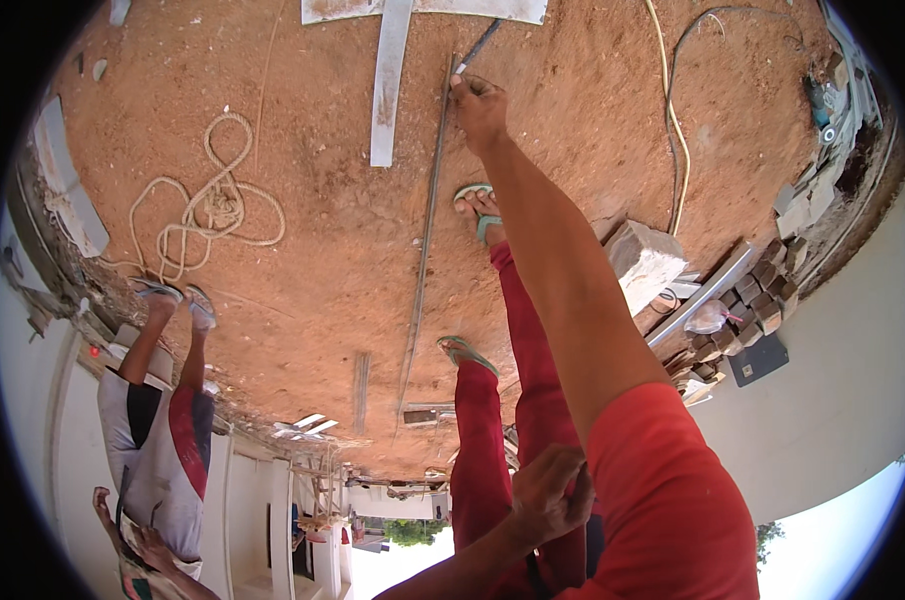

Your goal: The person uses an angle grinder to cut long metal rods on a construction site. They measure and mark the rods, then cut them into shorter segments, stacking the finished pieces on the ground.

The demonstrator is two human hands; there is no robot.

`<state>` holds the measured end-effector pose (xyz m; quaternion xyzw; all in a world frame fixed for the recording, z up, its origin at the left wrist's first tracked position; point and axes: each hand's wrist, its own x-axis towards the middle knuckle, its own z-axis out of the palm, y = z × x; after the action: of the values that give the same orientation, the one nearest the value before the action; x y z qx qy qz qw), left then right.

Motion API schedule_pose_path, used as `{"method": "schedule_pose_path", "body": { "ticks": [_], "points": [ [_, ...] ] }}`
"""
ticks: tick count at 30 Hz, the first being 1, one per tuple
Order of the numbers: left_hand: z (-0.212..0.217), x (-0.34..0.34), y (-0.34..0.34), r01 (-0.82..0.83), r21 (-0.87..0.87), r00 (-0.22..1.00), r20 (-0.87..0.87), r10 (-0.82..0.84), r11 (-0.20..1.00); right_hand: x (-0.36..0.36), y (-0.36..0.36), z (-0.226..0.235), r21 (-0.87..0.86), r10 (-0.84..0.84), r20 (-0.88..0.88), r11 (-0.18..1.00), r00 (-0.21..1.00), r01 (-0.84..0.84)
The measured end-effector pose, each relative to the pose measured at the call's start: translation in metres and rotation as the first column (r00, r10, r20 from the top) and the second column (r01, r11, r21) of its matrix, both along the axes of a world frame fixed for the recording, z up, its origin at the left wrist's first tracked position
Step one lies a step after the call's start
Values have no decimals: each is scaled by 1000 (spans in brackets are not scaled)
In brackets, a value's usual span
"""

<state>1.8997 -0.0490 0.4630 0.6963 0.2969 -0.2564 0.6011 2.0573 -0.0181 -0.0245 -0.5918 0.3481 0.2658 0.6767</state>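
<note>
A bright orange-red sleeve, deep crimson trousers and greenish flip-flops are worn.

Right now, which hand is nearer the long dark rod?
Right. The right hand is close beside the rod, contact unclear; the left hand is near the red trousers, well away.

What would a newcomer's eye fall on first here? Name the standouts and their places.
The bright red sleeve at lower right likely catches the eye first, its bare forearm leading up to the right hand near the top end of a long, thin dark bar. Next comes the pale rope, looped on the reddish ground at left. A whitish block stands out to the right of that forearm.
</note>
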Motion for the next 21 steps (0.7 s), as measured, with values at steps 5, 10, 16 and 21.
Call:
{"method": "schedule_pose_path", "body": {
  "ticks": [5, 10, 16, 21],
  "points": [
    [0, 2, 1, -12, 5, 1000, -9, 12, 1000, -1, 3, -1, 10, -41, 17, 999, 999, 41],
    [0, -2, 0, -1, 5, 1000, 1, 1, 1000, 4, 10, 10, -323, 129, 98, 942, 987, -92],
    [-4, -8, -2, -34, 2, 999, 32, 34, 999, 16, 22, 45, -746, 520, 75, 595, 851, -298],
    [-3, -7, -1, -35, 19, 996, 80, 34, 999, 16, 26, 54, -723, 479, 47, 622, 876, -301]
  ]
}}
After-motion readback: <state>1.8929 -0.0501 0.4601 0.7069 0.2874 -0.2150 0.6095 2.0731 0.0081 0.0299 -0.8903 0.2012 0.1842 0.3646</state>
